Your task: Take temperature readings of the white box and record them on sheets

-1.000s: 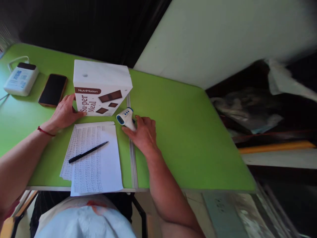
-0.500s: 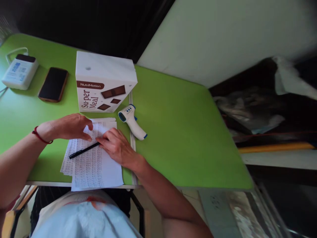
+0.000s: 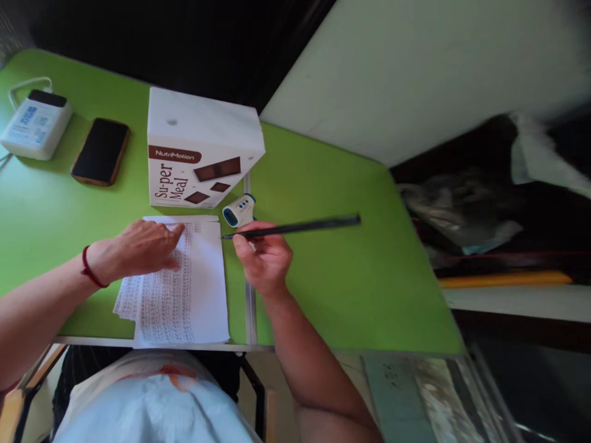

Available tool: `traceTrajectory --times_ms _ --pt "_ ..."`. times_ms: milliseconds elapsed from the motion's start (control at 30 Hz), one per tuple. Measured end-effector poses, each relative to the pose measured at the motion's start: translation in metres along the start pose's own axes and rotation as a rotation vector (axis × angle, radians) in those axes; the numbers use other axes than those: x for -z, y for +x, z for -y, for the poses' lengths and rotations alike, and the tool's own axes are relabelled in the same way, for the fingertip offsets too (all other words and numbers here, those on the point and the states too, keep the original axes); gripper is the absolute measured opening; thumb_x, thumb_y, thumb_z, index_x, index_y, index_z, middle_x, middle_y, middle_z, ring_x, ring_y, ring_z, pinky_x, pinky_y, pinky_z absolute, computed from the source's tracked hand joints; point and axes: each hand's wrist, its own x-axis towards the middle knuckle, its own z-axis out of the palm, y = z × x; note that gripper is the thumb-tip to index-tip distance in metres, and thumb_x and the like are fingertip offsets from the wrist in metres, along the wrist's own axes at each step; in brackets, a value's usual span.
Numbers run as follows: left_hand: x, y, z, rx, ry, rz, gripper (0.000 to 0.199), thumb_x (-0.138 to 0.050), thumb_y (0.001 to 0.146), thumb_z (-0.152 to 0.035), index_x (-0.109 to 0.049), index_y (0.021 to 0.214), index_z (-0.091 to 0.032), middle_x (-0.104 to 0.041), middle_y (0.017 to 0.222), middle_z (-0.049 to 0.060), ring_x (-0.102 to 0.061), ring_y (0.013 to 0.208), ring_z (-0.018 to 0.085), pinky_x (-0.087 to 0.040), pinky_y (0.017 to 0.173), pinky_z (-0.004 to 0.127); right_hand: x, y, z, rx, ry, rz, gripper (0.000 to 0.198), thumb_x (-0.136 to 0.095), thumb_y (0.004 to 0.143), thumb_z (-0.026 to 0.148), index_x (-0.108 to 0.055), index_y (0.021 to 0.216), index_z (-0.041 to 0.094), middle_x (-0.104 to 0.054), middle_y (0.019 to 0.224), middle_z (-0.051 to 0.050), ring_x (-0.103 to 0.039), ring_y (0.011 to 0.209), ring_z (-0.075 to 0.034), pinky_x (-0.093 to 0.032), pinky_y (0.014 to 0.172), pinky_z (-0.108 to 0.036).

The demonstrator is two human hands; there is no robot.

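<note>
A black pen [image 3: 318, 225] is held in my right hand [image 3: 266, 261], raised just right of the paper, its tip toward the sheet's upper right edge and its long end pointing right. My left hand [image 3: 143, 247] rests on the upper left of the handwritten sheets [image 3: 207, 295], index finger and thumb apart, nothing held. Rows of small writing fill the left part of the top sheet; its right side is blank. Other sheets stick out beneath at the left. Behind my right hand lies a white and blue infrared thermometer [image 3: 239, 210], its handle mostly hidden.
A white NutriMotion box [image 3: 203, 132] stands just behind the papers. To its left, a phone [image 3: 101, 151] and a white power bank [image 3: 37, 125] with a cable lie on the green table [image 3: 360, 271]. Plastic bags [image 3: 462, 209] sit on a shelf at the right.
The pen, which lay across the sheets with my right fingers at its end, is now lifted in my right hand, moved right and turned. My left hand has shifted slightly right.
</note>
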Motion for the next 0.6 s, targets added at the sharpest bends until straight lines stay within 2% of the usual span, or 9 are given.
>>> traceTrajectory --times_ms 67,167,300,500,600 --pt "-0.002 -0.002 -0.009 -0.029 -0.002 -0.021 0.062 -0.071 0.096 -0.040 -0.052 0.145 -0.008 -0.078 0.093 0.018 -0.076 0.095 0.038 -0.051 0.074 0.038 -0.013 -0.006 0.003 -0.099 0.080 -0.057 0.018 -0.067 0.088 0.044 -0.061 0.086 0.027 -0.065 0.076 0.001 -0.060 0.067 -0.017 -0.053 0.064 -0.034" --pt "-0.005 -0.003 -0.018 -0.096 -0.011 -0.005 0.073 -0.074 0.093 -0.043 -0.048 0.150 -0.007 -0.077 0.088 0.019 -0.076 0.090 0.038 -0.050 0.071 0.038 -0.029 -0.010 0.003 -0.218 0.143 -0.007 0.017 -0.066 0.085 0.043 -0.063 0.087 0.026 -0.065 0.075 0.001 -0.061 0.067 -0.016 -0.054 0.065 -0.033" --pt "-0.008 -0.001 -0.021 -0.120 0.011 0.053 0.081 -0.076 0.093 -0.044 -0.042 0.156 -0.007 -0.078 0.094 0.021 -0.076 0.093 0.038 -0.049 0.070 0.037 -0.041 -0.008 -0.006 -0.315 0.168 0.025 0.018 -0.067 0.082 0.042 -0.063 0.087 0.025 -0.065 0.073 0.001 -0.059 0.064 -0.015 -0.053 0.063 -0.032" --pt "-0.010 0.003 -0.020 -0.095 0.005 0.081 0.090 -0.077 0.092 -0.046 -0.034 0.161 -0.007 -0.078 0.099 0.022 -0.076 0.098 0.038 -0.050 0.073 0.037 -0.043 -0.006 -0.009 -0.198 0.094 0.060 0.014 -0.064 0.082 0.037 -0.059 0.075 0.026 -0.060 0.066 0.003 -0.055 0.062 -0.016 -0.049 0.063 -0.032" --pt "-0.011 0.003 -0.019 -0.104 0.013 0.087 0.092 -0.075 0.093 -0.047 -0.031 0.162 -0.006 -0.077 0.099 0.022 -0.076 0.098 0.038 -0.050 0.074 0.038 -0.042 -0.006 -0.007 -0.187 0.069 0.087 0.017 -0.062 0.085 0.039 -0.058 0.075 0.026 -0.059 0.065 0.003 -0.055 0.062 -0.016 -0.049 0.064 -0.033"
